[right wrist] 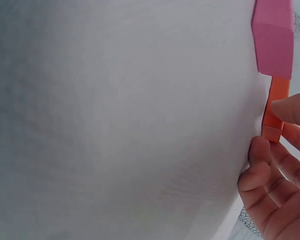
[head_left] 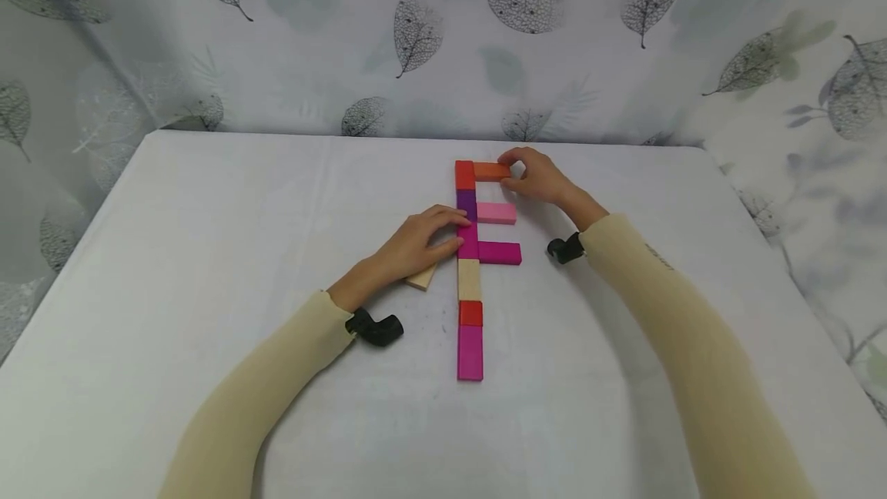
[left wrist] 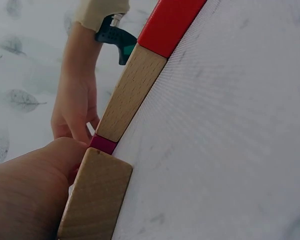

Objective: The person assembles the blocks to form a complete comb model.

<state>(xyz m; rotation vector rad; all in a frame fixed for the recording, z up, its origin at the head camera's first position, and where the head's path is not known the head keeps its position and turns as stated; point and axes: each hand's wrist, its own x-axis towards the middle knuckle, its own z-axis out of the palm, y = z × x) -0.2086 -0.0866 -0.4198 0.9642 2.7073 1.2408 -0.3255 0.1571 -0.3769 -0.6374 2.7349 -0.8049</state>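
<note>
A column of coloured wooden blocks runs down the table. From the far end come a red block [head_left: 464,175], a purple block [head_left: 466,204] and a magenta block [head_left: 469,245]. My right hand [head_left: 542,177] pinches the outer end of an orange block [head_left: 489,172], which extends rightward from the red one; thumb and fingers lie on its opposite sides in the right wrist view. My left hand [head_left: 410,243] rests its fingertips against the purple and magenta blocks from the left. Partly hidden under that hand is a loose plain wooden block [head_left: 420,279].
A pink block [head_left: 496,212] and another magenta block [head_left: 500,252] stick out rightward from the column. Nearer me, the column continues with a plain wooden block [head_left: 469,280], a smaller red one [head_left: 470,313] and a long magenta one [head_left: 470,353]. Leaf-patterned cloth [head_left: 305,60] hangs behind the white table [head_left: 208,252].
</note>
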